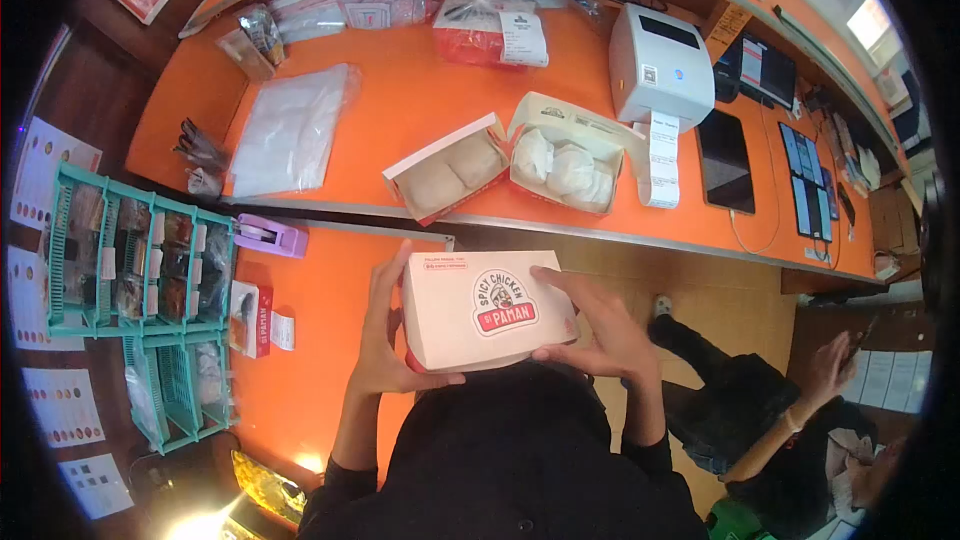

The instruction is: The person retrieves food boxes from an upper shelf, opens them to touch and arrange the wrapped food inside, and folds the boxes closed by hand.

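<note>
A closed cardboard box (485, 306) with a "Spicy Chicken" logo is held up in front of my body. My left hand (385, 325) grips its left end, and my right hand (600, 325) grips the right end, fingers over the lid and thumb at the near edge. Beyond it on the orange counter (400, 70) lie two open boxes. The left open box (447, 170) shows two brownish, smooth portions. In the right open box (565, 165) are white wrapped bundles.
Around the counter are a label printer (660, 65), a tablet (727, 162), phones, clear plastic bags (290, 130) and a bagged box (485, 30). A tape dispenser (270, 236) and teal rack (150, 250) stand left. Another person (760, 420) sits at the lower right.
</note>
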